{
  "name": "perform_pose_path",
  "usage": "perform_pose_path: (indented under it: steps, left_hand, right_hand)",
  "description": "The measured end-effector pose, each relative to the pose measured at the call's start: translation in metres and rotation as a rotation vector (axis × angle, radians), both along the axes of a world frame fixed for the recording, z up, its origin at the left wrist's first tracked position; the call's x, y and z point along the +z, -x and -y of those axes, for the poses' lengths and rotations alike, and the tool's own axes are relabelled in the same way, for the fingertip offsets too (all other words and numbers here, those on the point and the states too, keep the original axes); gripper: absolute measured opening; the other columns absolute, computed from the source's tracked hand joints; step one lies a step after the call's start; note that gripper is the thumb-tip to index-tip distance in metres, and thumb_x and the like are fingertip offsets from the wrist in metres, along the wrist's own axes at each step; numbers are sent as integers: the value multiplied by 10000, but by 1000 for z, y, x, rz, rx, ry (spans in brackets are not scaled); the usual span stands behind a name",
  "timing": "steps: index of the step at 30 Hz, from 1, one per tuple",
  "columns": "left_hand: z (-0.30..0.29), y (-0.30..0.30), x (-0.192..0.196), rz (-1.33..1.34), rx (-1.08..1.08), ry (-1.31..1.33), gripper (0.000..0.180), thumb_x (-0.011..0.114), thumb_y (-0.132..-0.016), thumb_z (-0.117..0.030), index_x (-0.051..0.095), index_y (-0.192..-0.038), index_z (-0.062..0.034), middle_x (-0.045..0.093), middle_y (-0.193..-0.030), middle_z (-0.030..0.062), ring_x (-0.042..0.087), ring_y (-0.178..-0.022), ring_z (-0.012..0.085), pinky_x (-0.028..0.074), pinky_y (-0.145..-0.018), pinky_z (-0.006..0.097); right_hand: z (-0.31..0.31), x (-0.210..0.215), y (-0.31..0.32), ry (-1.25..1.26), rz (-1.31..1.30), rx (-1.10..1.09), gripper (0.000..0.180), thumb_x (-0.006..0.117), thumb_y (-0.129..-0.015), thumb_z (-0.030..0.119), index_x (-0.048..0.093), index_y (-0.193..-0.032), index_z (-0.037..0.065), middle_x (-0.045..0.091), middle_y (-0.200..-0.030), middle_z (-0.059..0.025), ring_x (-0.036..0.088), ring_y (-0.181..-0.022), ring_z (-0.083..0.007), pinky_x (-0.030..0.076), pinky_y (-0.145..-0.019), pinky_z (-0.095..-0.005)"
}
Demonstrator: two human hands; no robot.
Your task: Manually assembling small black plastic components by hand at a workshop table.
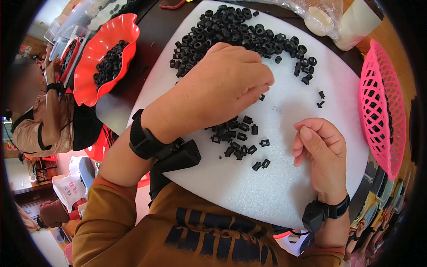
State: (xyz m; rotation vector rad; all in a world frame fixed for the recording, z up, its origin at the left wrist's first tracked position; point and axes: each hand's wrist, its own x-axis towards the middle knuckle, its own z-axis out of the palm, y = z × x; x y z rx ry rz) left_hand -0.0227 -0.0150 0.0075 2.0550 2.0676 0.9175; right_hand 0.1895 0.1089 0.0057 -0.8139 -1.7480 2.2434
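Observation:
My left hand reaches across a white foam board, over the near edge of a large heap of small black rubber-like rings and parts. Its fingers are curled together, and the back of the hand hides their tips. A small black part shows just below those fingers. My right hand hovers over the board's right side, thumb pressed to the bent index finger; anything between them is too small to make out. Between the hands lies a looser group of small black square-holed parts, partly under my left wrist.
A red wavy-edged bowl of black parts stands at the left. At the right is a pink lattice basket with dark contents. A white cup and clear plastic wrap lie at the back. Another person sits at the far left.

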Motion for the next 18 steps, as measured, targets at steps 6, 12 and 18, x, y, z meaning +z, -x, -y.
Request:
perform_pose_path:
  steps: [6, 12, 18]
  left_hand:
    - [-5, -1, -10, -16, -97, -42, 93, 653, -785, -76, 641, -876, -89, 587, -881, 25, 555, -863, 233, 380, -836, 372]
    - [5, 22, 11, -45, 48, -48, 155, 674, -768, -58, 663, -921, -76, 610, -939, 38, 561, -923, 233, 397, -878, 355]
    - [24, 54, 21, 8, 324, -129, 125, 620, -822, -57, 651, -932, -7, 610, -905, 82, 582, -835, 203, 453, -747, 292]
  right_hand:
    - [7, 10, 7, -83, 126, 42, 150, 607, -908, 105, 629, -1007, -6, 609, -761, -28, 545, -652, -84, 445, -564, -210]
    - [1, 2, -3, -563, -52, 291, 115, 654, -827, 14, 642, -940, -3, 590, -728, -70, 538, -608, -152, 416, -556, -253]
    - [2, 4, 0, -537, -48, 360, 148, 663, -814, -3, 641, -961, -5, 611, -736, -68, 548, -611, -163, 429, -565, -260]
